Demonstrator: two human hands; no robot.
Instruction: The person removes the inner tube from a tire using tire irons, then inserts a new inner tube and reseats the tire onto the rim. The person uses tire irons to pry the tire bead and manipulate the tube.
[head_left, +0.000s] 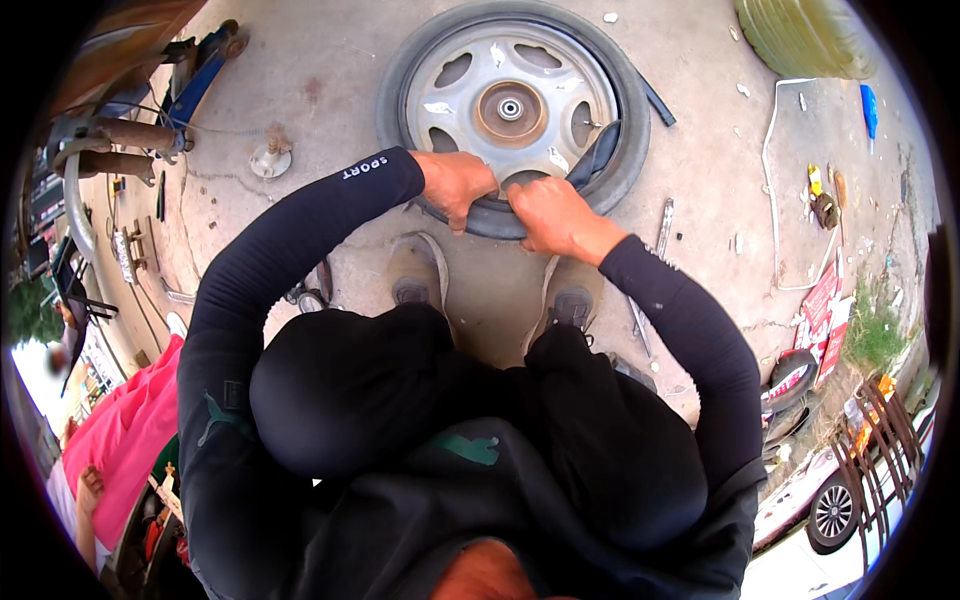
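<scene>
A wheel lies flat on the ground in front of my feet, its silver metal rim [455, 105] inside a black tire [392, 100]. My left hand [457, 185] is closed at the near side of the tire, fingers curled over its edge. Just to the right, my right hand [560, 215] grips the same near stretch, its knuckles close to the left hand's fingers. A dark strip of rubber [598, 152] sticks up over the rim at the right, by the valve. My hands hide part of the near tire edge, and the fingertips are partly covered.
My shoes [420, 265] stand close behind the wheel. A long metal bar [665, 228] lies to the right, and a metal piece with a round base [270, 158] stands left. Farther right are a blue-handled tool [869, 112] and a pale hose [768, 170]. A person in pink [120, 420] is at lower left.
</scene>
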